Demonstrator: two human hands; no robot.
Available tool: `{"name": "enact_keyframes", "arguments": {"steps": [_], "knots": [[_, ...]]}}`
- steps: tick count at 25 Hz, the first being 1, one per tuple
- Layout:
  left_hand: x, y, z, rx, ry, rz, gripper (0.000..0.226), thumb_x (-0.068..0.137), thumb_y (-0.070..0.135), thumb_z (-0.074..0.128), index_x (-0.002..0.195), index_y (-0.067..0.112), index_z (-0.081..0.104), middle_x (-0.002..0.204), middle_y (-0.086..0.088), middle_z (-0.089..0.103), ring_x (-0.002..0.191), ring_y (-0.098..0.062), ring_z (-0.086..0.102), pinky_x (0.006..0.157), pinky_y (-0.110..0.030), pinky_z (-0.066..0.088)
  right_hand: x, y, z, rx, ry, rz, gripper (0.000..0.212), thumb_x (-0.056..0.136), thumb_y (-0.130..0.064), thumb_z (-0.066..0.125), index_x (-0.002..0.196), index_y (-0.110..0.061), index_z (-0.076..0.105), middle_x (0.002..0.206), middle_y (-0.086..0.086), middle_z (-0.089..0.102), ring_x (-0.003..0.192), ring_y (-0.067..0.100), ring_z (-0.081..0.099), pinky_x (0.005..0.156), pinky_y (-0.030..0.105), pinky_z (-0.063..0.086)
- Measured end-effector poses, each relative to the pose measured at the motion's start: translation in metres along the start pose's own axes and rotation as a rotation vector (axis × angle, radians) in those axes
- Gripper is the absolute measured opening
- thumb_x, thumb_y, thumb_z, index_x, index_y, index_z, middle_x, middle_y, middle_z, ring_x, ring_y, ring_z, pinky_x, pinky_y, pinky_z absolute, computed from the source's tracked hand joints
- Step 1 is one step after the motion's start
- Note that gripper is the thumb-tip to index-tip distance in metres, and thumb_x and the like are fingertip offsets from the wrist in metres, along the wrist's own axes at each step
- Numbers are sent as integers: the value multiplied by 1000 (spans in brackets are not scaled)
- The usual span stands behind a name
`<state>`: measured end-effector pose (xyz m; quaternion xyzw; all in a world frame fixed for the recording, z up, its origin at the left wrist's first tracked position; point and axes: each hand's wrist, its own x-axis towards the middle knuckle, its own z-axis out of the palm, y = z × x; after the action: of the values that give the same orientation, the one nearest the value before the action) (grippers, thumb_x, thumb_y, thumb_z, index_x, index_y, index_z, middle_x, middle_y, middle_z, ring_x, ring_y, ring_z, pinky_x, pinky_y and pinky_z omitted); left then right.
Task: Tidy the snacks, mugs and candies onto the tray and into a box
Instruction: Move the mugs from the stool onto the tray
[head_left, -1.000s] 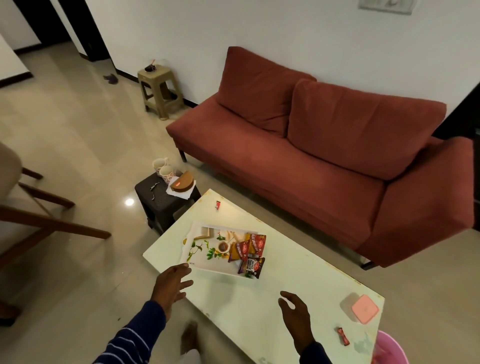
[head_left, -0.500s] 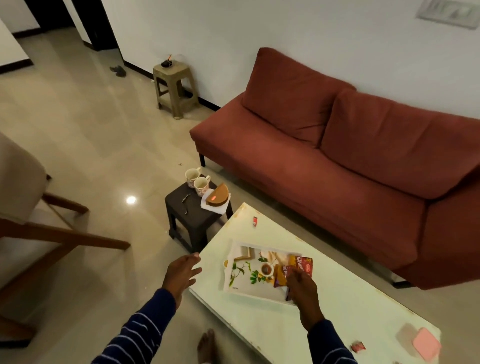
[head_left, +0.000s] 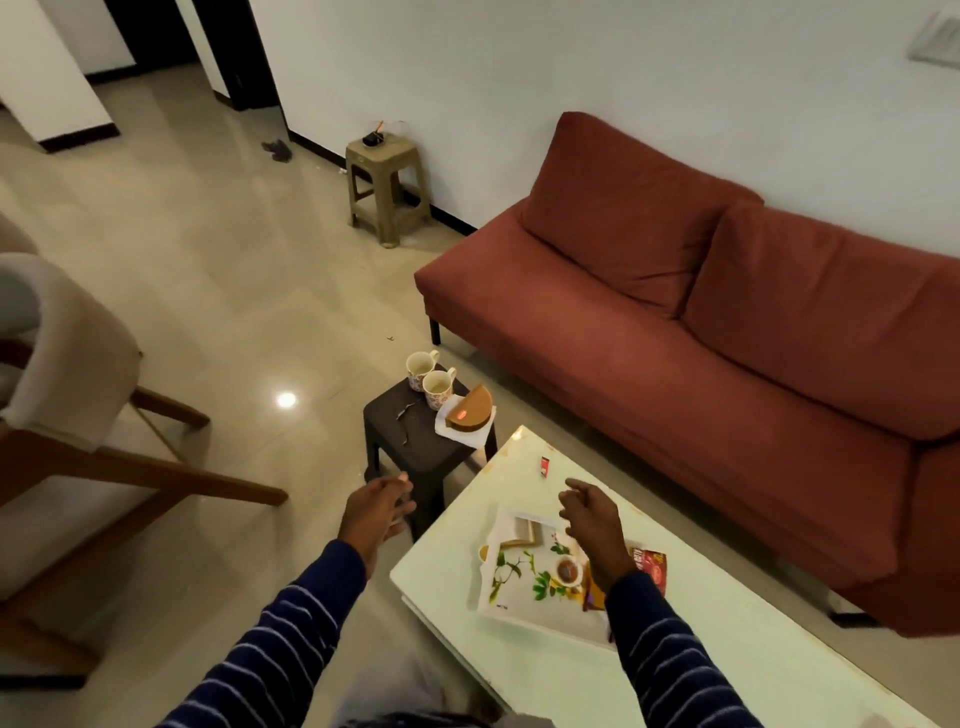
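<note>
A white tray (head_left: 511, 597) with a leaf print lies on the pale coffee table (head_left: 545, 670). Red and orange snack packets (head_left: 652, 564) rest on the tray's right part, partly hidden by my right arm. A small red candy (head_left: 545, 465) lies near the table's far corner. Two patterned mugs (head_left: 430, 377) and a brown half-round box (head_left: 470, 413) on a white napkin stand on the dark stool (head_left: 415, 441). My left hand (head_left: 375, 512) hovers open in front of the stool. My right hand (head_left: 592, 519) is open above the tray, holding nothing.
A red sofa (head_left: 727, 338) runs along the table's far side. A wooden armchair (head_left: 67, 405) stands at the left. A beige plastic stool (head_left: 387, 182) is by the far wall. Tiled floor lies between the chair and the dark stool.
The view has turned left and moved closer to the dark stool. My right hand left the snack packets and rose above the tray. My left hand reached forward towards the stool.
</note>
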<state>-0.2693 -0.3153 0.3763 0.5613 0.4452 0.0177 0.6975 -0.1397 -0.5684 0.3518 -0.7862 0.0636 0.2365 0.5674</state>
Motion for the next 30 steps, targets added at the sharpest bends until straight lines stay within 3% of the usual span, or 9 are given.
{"name": "enact_keyframes", "arguments": {"steps": [4,8,12,15,19,22,26,28,30], "knots": [[39,16,-14,39,25,48,14,98,30,60,111,26,63,122,-4,66,113,-25,63,96,-45,51,29,-36,40,-2,-63,-55,28,98,-25,56,124,-19,61,125,2,62,104,18,64,82,30,55],[112,51,-27,70,45,80,26,95,29,64,120,22,61,116,-5,67,108,-23,64,77,-33,52,79,-77,84,-31,-85,-89,20,98,-23,55,117,-20,63,118,2,65,105,21,64,92,41,56],[213,81,-49,188,68,103,32,93,33,66,123,23,59,119,-2,64,106,-20,62,84,-36,54,162,-113,145,-93,-88,-73,19,96,-18,55,112,-15,65,111,11,68,92,22,66,76,34,55],[314,90,-70,310,64,93,31,90,33,70,119,25,60,114,-1,66,106,-20,63,80,-29,53,248,-129,204,-195,-88,-15,21,95,-16,56,111,-11,69,109,13,70,84,20,67,69,29,54],[438,86,-81,486,-40,72,35,89,25,72,121,19,58,104,-2,68,104,-26,67,88,-33,54,362,-133,273,-427,-139,11,20,95,-11,55,109,-10,68,106,13,70,95,31,68,82,43,55],[517,69,-75,655,-166,46,55,88,23,72,138,16,48,119,-10,66,110,-29,65,91,-34,53,438,-122,317,-564,-205,-10,28,92,-9,55,117,-11,68,109,8,70,100,27,67,92,47,55],[583,46,-49,791,-301,154,83,82,28,76,152,21,31,152,-8,45,133,-29,50,108,-39,42,508,-101,349,-815,-250,-180,40,89,-8,61,127,-22,61,128,6,63,114,22,60,95,37,50],[612,25,-32,835,-325,203,92,79,26,80,154,20,26,157,-8,36,141,-29,42,115,-40,37,547,-79,360,-1015,-344,-280,45,91,-10,60,133,-25,56,143,7,53,128,28,51,103,45,46],[627,5,-20,898,-352,252,97,79,25,81,155,18,22,159,-7,31,143,-28,39,115,-43,38,570,-62,369,-1246,-465,-351,43,94,-17,58,135,-31,56,149,11,47,131,36,48,99,52,48]]}}
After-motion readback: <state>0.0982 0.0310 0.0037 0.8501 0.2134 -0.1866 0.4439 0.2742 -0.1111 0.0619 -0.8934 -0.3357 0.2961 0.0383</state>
